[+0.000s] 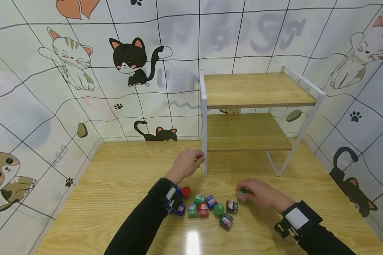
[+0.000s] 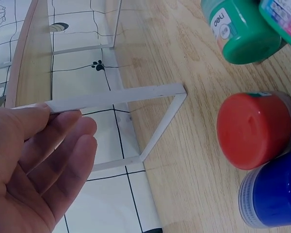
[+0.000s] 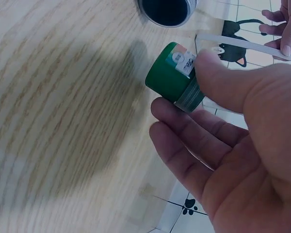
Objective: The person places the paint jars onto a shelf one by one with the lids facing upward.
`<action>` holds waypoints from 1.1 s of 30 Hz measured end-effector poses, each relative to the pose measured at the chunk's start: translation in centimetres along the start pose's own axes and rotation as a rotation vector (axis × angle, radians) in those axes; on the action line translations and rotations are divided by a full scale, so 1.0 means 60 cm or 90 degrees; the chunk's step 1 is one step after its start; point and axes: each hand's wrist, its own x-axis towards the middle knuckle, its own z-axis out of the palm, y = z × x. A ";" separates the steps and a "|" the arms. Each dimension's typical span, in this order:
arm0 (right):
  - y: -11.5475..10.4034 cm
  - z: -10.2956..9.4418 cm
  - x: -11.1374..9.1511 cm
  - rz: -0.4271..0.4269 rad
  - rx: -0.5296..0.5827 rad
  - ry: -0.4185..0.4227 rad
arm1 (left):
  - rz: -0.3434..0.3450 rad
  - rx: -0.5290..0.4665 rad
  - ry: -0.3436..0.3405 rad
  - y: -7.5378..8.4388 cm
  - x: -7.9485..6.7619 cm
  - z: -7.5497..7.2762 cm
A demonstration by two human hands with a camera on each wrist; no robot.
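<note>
My left hand (image 1: 187, 163) pinches the white front upright (image 2: 121, 96) of a two-tier shelf between thumb and forefinger; the other fingers are loosely bent. My right hand (image 1: 262, 193) grips a small paint jar with a green lid (image 3: 170, 73), thumb on one side and fingers on the other. In the head view that jar is partly hidden by the fingers. Nearest to it stands a dark jar (image 1: 232, 207). More paint jars are grouped between my arms, among them a green one (image 1: 218, 210), a red one (image 1: 203, 210) and a blue one (image 1: 211, 202).
The shelf has a wooden top board (image 1: 258, 88) and a lower board (image 1: 245, 132) on white metal legs. It stands at the back right of the wooden table (image 1: 115, 184). A cat-patterned wall covering (image 1: 178, 39) surrounds the table. Blue jars (image 1: 179, 209) sit beside my left wrist.
</note>
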 end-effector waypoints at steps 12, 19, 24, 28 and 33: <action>-0.008 -0.022 0.006 0.024 -0.002 -0.011 | -0.008 0.017 0.033 0.002 0.004 0.005; -0.015 -0.039 0.014 0.003 -0.018 -0.010 | -0.017 0.014 0.018 0.006 0.004 0.002; -0.025 -0.056 0.022 -0.020 -0.026 -0.011 | -0.019 0.008 0.019 0.010 0.004 -0.001; -0.034 -0.069 0.028 -0.014 -0.024 -0.021 | -0.021 -0.001 0.013 0.011 0.004 -0.003; -0.049 -0.092 0.036 -0.036 -0.042 -0.017 | -0.021 0.007 0.007 0.011 0.004 -0.003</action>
